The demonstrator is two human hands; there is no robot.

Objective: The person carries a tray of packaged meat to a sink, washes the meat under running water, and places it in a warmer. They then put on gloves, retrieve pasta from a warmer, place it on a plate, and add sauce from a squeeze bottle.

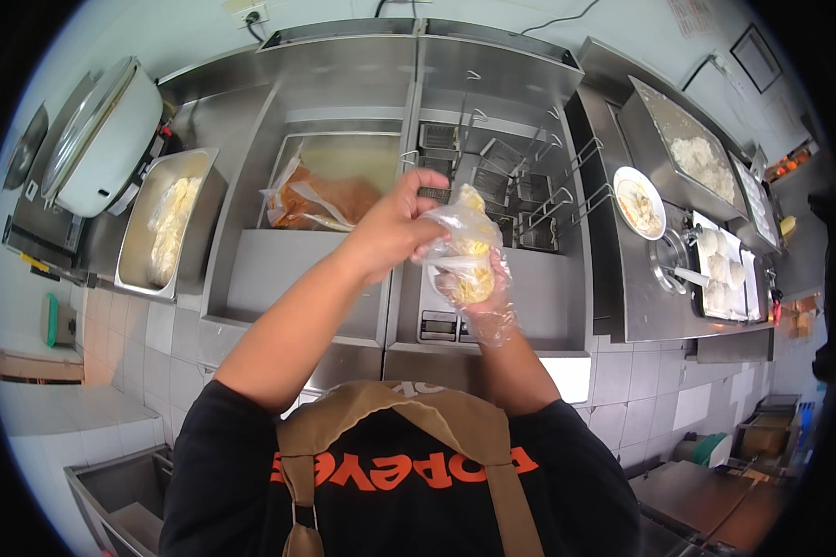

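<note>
My right hand (484, 296), in a clear plastic glove, holds up a plastic bag of yellow noodles (475, 268). Bare, my left hand (405, 226) pinches the bag's plastic at its upper left side. A small digital scale (437, 326) lies just below my right hand, partly hidden by it. Behind the bag, wire noodle baskets (489, 182) with long hooked handles stand in the steel basin. To the left, a torn plastic bag with brown contents (327, 198) rests in a basin of cloudy liquid.
At the left, a steel pan (129, 264) holds bagged yellow noodles beside a large white cooker (111, 139). On the right counter are a plate of food (639, 202), a deep steel container (651, 132) of white food, and a tray (702, 306) with white balls.
</note>
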